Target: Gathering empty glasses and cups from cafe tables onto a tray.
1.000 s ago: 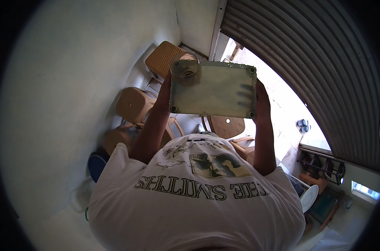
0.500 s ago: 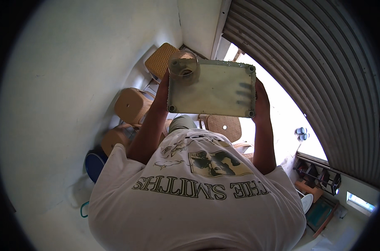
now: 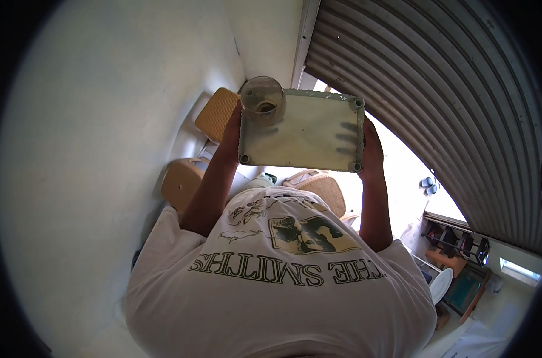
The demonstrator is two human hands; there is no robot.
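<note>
Clear cup (image 3: 263,89) at the 10 o'clock corner of a translucent tray (image 3: 306,134); tray at 1 o'clock of view.
Left to right: brown chair (image 3: 182,186) at 9 o'clock; woven tan chair (image 3: 216,116) between 10 and 11; left hand (image 3: 232,122) at 11, holding the tray's 9 o'clock side, its fingers mostly hidden; cup resting on the tray; second woven chair (image 3: 326,192) beyond the tray's near edge, towards its 5 o'clock; right hand (image 3: 372,149) at 2, gripping the tray's 3 o'clock side, finger shapes showing through; corrugated shutter (image 3: 438,89), also at 2.
</note>
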